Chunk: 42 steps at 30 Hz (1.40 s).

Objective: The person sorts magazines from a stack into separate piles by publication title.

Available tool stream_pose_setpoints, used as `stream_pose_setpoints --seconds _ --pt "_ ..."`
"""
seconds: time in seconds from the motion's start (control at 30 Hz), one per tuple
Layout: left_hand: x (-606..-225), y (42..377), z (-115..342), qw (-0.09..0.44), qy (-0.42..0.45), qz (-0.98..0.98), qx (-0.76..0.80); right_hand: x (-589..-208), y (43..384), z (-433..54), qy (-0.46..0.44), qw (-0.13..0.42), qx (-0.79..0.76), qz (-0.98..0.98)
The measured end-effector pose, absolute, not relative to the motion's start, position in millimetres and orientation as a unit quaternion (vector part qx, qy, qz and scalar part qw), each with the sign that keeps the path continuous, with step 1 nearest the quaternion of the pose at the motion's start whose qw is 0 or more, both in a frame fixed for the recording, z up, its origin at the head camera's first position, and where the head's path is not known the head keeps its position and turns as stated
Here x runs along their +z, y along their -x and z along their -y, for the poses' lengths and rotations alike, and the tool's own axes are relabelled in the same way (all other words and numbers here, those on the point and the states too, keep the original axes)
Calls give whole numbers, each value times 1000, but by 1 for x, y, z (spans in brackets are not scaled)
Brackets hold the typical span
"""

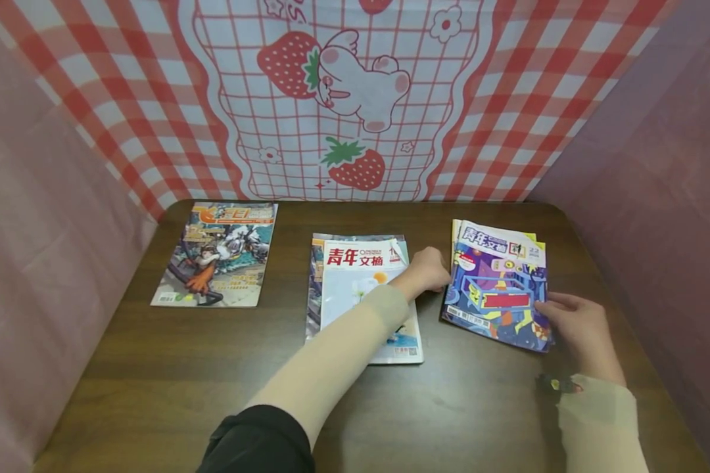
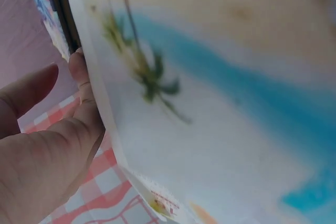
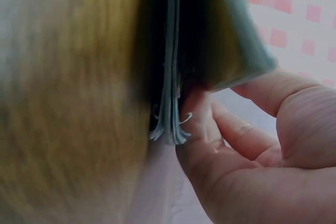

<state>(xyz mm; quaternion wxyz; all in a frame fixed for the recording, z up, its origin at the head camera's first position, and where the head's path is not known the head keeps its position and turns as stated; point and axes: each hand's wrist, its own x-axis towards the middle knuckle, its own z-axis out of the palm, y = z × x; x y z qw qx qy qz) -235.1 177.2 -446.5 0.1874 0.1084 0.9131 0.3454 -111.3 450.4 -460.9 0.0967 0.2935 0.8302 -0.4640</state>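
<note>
Purple magazine (image 1: 497,289) in pinch of right hand (image 1: 583,326), grip of left hand (image 1: 427,270) unclear, forearm (image 1: 337,355) across white magazine (image 1: 346,286)

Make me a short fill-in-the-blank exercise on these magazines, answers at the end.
1. The person's ____ hand pinches the purple-covered magazine.
2. The white-covered magazine lies between the purple-covered one and the magazine at the far ____.
3. The cloth behind the table is checked in white and ____.
4. The fruit printed on it is the ____.

Missing words: right; left; red; strawberry.
</note>
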Motion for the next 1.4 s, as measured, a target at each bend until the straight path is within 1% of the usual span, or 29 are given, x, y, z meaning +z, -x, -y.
stream_pose_setpoints --seconds 0.17,0.33,0.63,0.73,0.87,1.1,1.27,1.4 --pt "-443 234 -168 164 -120 -911 360 -459 110 -446 -277 78 -443 -849" --pt "-440 233 -156 157 -130 -895 397 -458 107 -442 -255 53 -439 -860" --pt "-426 227 -131 139 -150 -868 452 -451 108 -433 -250 17 -443 -861" --pt "-421 223 -123 139 -146 -858 473 -447 107 -426 -250 20 -472 -845" --pt "-412 218 -111 126 -142 -859 476 -443 107 -419 -254 32 -489 -834" --pt "-400 213 -79 102 -141 -845 506 -435 112 -405 -247 20 -481 -841" --pt "-392 205 -52 121 -136 -818 545 -432 116 -392 -250 7 -490 -835" --pt "-387 199 -35 112 -127 -818 550 -430 117 -386 -250 -1 -504 -827"
